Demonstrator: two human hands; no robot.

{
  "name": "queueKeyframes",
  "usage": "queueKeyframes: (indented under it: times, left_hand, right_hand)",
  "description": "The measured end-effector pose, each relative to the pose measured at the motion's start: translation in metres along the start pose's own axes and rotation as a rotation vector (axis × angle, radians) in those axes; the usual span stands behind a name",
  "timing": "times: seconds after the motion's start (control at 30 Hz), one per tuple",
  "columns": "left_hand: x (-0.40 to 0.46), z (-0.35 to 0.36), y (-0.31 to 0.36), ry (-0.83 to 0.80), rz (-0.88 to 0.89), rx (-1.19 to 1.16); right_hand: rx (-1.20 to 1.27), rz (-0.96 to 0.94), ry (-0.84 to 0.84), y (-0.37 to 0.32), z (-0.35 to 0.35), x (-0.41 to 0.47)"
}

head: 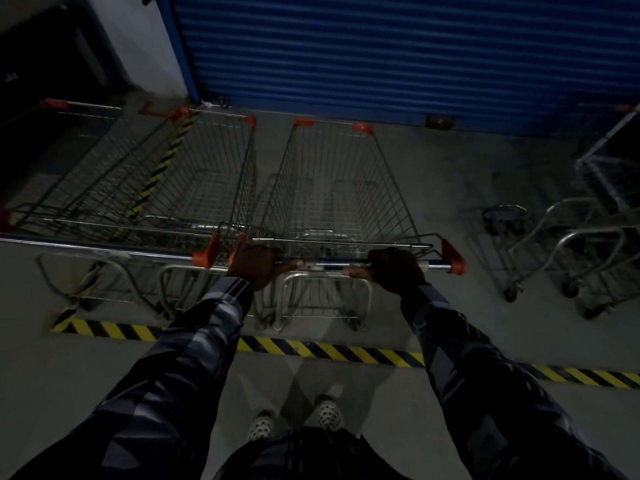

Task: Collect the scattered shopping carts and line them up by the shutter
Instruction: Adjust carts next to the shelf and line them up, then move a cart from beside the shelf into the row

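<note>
A wire shopping cart (pixel 341 188) with orange corner caps stands straight ahead, its front close to the blue shutter (pixel 398 53). My left hand (pixel 258 266) and my right hand (pixel 393 268) both grip its handle bar (pixel 325 264), one toward each end. Beside it on the left a second cart (pixel 207 178) stands parallel and nearly touching, and a third cart (pixel 79 161) is farther left, also facing the shutter. At the right edge, apart from this row, is another cart (pixel 602 216), partly cut off by the frame.
A yellow and black floor stripe (pixel 346 351) runs across behind the carts' rear wheels, with my feet (pixel 294 422) just behind it. A second stripe (pixel 166 161) runs under the left carts. A white wall (pixel 138 39) and a dark opening are at the left.
</note>
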State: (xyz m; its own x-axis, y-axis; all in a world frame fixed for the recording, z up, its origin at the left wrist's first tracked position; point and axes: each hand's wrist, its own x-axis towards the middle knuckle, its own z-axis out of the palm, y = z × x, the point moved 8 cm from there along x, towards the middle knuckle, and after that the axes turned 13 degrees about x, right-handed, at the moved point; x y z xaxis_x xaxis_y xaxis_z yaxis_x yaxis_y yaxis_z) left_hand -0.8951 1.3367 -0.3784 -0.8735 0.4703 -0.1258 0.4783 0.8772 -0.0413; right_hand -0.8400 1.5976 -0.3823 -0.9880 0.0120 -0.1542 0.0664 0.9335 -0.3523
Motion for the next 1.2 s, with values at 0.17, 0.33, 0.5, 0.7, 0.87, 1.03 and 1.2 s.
queueKeyframes:
  times: [0.17, 0.33, 0.5, 0.7, 0.87, 1.03, 1.2]
  left_hand:
    - [0.007, 0.004, 0.0, -0.044, 0.027, -0.022]
    - [0.02, -0.027, 0.031, 0.126, 0.123, -0.307]
    - [0.023, -0.064, 0.144, 0.294, 0.38, -0.243]
    - [0.02, -0.077, 0.32, 0.319, 0.662, -0.208]
    - [0.017, -0.084, 0.486, 0.299, 0.835, -0.201]
    - [0.018, -0.089, 0.637, 0.254, 0.885, -0.26]
    - [0.032, -0.1, 0.75, 0.239, 0.925, -0.284]
  right_hand:
    - [0.029, 0.057, -0.078, -0.007, -0.008, -0.003]
    - [0.127, 0.018, 0.115, -0.01, -0.042, -0.035]
    - [0.204, 0.1, 0.457, 0.026, -0.076, -0.104]
    - [0.181, 0.317, 0.455, 0.131, -0.1, -0.2]
    - [0.126, 0.45, 0.534, 0.257, -0.125, -0.288]
    - [0.187, 0.551, 0.685, 0.379, -0.161, -0.37]
    - [0.217, 0.622, 0.716, 0.478, -0.196, -0.412]
